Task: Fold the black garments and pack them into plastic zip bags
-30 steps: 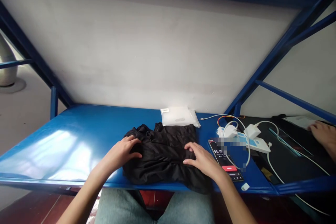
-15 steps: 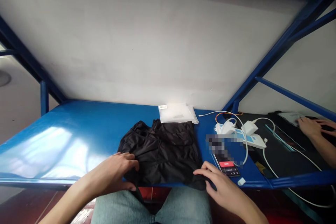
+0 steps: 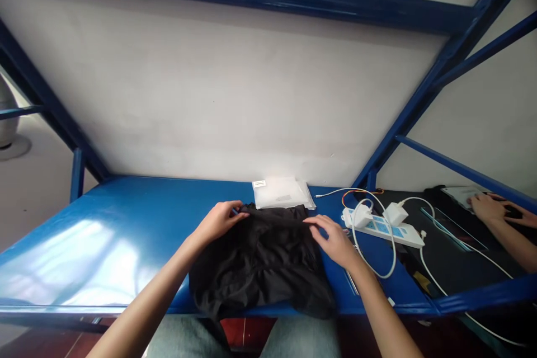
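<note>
A crumpled black garment (image 3: 260,260) lies on the blue table (image 3: 126,229) in front of me, its near edge hanging over the table's front. My left hand (image 3: 218,220) pinches the garment's far left corner, fingers closed on the cloth. My right hand (image 3: 333,235) rests on the garment's far right edge, fingers curled over the fabric. A flat clear plastic bag (image 3: 282,193) with a white label lies just behind the garment.
A white power strip (image 3: 384,225) with plugs and white cables sits to the right, with a phone partly hidden under my right wrist. Another person's hands (image 3: 495,208) work at far right on a black mat. Blue shelf struts rise at right and left.
Both hands moved from the garment's near edge to its far edge. The garment now lies flatter, folded over on itself. The camera tilted slightly.
</note>
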A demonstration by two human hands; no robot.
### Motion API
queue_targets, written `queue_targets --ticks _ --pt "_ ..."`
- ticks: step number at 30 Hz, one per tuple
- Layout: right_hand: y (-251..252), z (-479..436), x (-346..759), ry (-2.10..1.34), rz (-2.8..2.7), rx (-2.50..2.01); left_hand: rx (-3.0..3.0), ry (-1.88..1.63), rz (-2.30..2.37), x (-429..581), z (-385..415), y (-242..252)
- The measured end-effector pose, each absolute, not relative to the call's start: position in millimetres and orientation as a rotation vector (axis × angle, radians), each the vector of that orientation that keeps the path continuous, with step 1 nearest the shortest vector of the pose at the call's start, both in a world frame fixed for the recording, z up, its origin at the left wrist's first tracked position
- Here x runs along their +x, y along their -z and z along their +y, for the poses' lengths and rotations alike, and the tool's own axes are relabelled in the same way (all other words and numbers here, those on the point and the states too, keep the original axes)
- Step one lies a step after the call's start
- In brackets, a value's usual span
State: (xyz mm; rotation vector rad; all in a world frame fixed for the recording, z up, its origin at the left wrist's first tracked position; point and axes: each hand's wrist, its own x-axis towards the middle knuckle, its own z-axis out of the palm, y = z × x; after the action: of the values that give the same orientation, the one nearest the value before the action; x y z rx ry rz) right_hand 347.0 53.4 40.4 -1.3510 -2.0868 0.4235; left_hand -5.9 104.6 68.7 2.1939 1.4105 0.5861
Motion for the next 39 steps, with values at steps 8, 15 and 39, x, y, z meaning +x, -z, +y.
queue_targets --ticks 8,15,39 --pt "-46.3 73.3 298.0 -0.281 -1.747 -1.48 2.399 -0.583 1.951 29.1 73.5 -58.8" --pt "-0.3 15.9 253.4 -0.214 -2.314 -1.516 2.464 -0.358 1.966 24.8 -0.4 -9.8" --pt "15.8 14.0 287.1 -0.185 -2.145 -1.863 2.384 -0.348 2.0 -52.6 32.9 25.3"
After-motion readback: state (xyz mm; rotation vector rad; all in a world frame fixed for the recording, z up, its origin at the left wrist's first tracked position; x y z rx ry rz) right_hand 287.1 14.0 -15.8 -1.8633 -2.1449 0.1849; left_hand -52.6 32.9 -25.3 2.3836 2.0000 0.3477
